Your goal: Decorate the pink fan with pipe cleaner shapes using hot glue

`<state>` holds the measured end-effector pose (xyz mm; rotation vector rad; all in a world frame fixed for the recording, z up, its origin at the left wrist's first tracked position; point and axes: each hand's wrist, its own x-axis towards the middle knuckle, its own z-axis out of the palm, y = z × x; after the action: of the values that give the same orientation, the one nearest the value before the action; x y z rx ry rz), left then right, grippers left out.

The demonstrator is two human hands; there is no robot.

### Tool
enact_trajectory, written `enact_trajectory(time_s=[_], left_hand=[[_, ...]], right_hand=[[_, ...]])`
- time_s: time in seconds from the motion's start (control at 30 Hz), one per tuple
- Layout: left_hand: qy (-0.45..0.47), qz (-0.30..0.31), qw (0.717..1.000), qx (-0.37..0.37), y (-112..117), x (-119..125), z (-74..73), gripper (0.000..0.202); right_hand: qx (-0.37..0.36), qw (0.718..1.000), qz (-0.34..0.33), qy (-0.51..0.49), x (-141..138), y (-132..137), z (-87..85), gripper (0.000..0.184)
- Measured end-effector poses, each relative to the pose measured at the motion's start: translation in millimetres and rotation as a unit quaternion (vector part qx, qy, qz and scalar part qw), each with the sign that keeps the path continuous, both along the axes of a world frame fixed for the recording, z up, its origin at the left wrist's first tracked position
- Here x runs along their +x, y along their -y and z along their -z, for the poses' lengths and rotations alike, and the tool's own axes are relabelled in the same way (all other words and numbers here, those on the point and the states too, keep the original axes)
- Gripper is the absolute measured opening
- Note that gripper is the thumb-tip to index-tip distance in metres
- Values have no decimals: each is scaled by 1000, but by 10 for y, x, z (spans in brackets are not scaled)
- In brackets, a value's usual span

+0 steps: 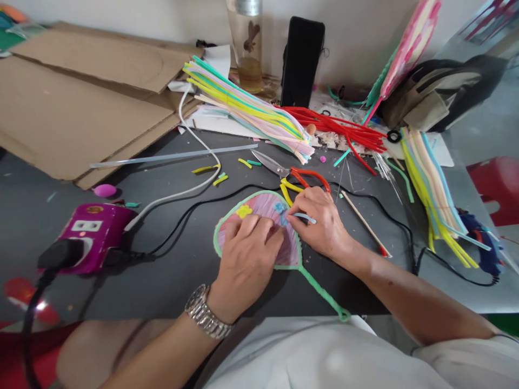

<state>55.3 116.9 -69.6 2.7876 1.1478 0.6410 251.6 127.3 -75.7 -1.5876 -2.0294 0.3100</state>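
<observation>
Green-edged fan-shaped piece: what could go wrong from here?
The right hand pinches a light-blue strip by the blue flower; a tug might shift the flower. The scissors lie just beyond that hand, so a knuckle could catch them. The black cord crosses the table just behind the piece; a snag might jolt it.

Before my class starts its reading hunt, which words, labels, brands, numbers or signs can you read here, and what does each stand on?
No text can be read with certainty.
Oval label on the purple socket block: too small and blurred.
Dial of the wristwatch: too small and slanted.
Green-edged panel under the hands: no lettering on its visible part.
</observation>
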Motion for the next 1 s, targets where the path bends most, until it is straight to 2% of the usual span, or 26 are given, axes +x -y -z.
enact_trajectory(time_s=[0.47,0.7,1.0], left_hand=[[8,-7,1000,2,-6,-1,40,18],[48,-42,998,-3,-53,-12,65,12],[62,-53,997,-10,-60,-8,67,13]], right_hand=[[-14,1000,-11,-16,114,53,-134,5],[0,1000,-16,-12,89,55,-75,5],[8,999,-28,-31,50,39,-38,2]])
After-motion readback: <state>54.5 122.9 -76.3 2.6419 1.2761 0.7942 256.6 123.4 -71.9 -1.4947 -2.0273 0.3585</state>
